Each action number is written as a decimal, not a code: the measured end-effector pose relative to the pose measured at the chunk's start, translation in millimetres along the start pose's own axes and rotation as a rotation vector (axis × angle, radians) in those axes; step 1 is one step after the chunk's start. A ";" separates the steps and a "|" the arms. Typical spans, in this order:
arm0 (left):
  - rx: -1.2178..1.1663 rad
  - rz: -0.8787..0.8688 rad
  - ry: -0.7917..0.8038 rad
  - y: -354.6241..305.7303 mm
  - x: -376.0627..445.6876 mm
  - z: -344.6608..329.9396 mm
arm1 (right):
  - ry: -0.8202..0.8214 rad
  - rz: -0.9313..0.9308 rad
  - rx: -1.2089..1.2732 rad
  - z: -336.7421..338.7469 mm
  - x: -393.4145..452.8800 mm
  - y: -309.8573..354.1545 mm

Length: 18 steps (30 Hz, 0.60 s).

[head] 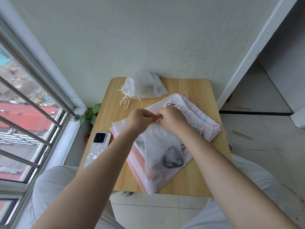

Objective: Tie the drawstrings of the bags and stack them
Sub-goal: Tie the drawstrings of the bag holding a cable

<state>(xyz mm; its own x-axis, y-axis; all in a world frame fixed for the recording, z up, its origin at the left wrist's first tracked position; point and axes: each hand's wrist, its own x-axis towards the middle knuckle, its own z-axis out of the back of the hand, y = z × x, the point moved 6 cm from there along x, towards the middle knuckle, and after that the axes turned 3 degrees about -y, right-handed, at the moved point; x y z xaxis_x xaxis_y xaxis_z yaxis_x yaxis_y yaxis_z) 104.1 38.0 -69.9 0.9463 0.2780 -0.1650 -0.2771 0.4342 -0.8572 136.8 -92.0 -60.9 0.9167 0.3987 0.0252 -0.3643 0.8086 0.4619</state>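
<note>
I see a small wooden worktop (194, 180) with round corners and a pale grain, pushed up against a white wall. In the middle of it my two hands meet over a thin, see-through white bag (162, 151). The bag looks soft and a bit cloudy, and a dark curly thing shows through near its bottom end. My left hand (138, 120) has its fingers bent, and its thumb and finger pinch something tiny at the top of the bag. My right hand (173, 119) is curled too and pinches at the same spot, so the fingertips of both hands almost touch. I think they pinch the bag's drawstring, but it is too small for me to see well. The bag lies on top of a flat pile of bags (140, 172), white and pink, with straight edges. To the right of my hands the pile's bunched, wrinkly tops (199, 116) show white and pink cords. At the far edge of the worktop, by the wall, sits a puffy heap of white bags (143, 86) with loose white strings hanging out toward me. A phone (96, 147) in a shiny patterned case lies flat on the left side of the worktop, just beside the pile. A little green plant (90, 114) peeks up by the window.
</note>
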 end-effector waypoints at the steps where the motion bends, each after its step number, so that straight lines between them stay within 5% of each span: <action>1: -0.007 -0.011 -0.008 0.9 0.3 -0.3 | 0.021 0.006 0.006 0.8 -0.3 0.1; 9: 0.077 -0.172 0.070 -1.3 -1.1 -4.2 | 0.267 -0.142 0.344 -2.0 4.6 -19.8; 18: 0.151 -0.254 0.059 0.1 -5.5 -4.2 | 0.604 -0.457 1.105 -33.0 -13.1 -26.6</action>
<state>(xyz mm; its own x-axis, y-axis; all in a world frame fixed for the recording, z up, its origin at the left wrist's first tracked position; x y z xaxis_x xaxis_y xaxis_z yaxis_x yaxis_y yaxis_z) 99.6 32.9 -71.1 0.9953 0.0959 0.0131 -0.0481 0.6073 -0.7930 129.1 -104.4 -102.8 0.5998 0.5477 -0.5832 0.5386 0.2626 0.8006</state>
